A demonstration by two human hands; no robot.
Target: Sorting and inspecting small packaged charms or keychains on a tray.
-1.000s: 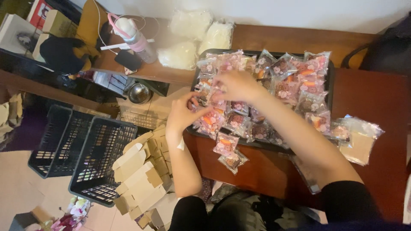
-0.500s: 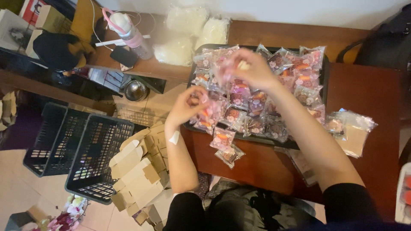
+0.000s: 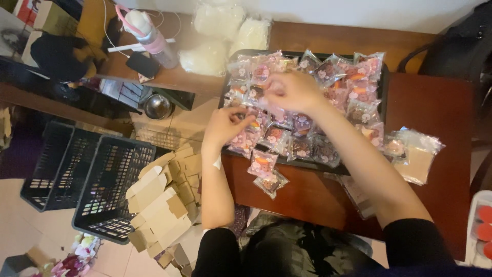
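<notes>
From the head camera, your left hand (image 3: 225, 125) sits at the tray's (image 3: 383, 82) 8 o'clock edge, its grip closed on one of the wrapped sweet packets (image 3: 245, 139). Your right hand (image 3: 292, 91) hovers over the tray's middle, fingers pinched on a packet. Two loose packets (image 3: 266, 173) lie on the tabletop (image 3: 435, 110) at 6 o'clock. Black crates (image 3: 87, 177) stand on the floor at 9 o'clock.

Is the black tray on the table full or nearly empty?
Full: the black rectangular tray is covered edge to edge with clear flower-printed sweet packets.

Tray (image 3: 383, 82) under packets (image 3: 302, 133), fingertips blurred.
</notes>
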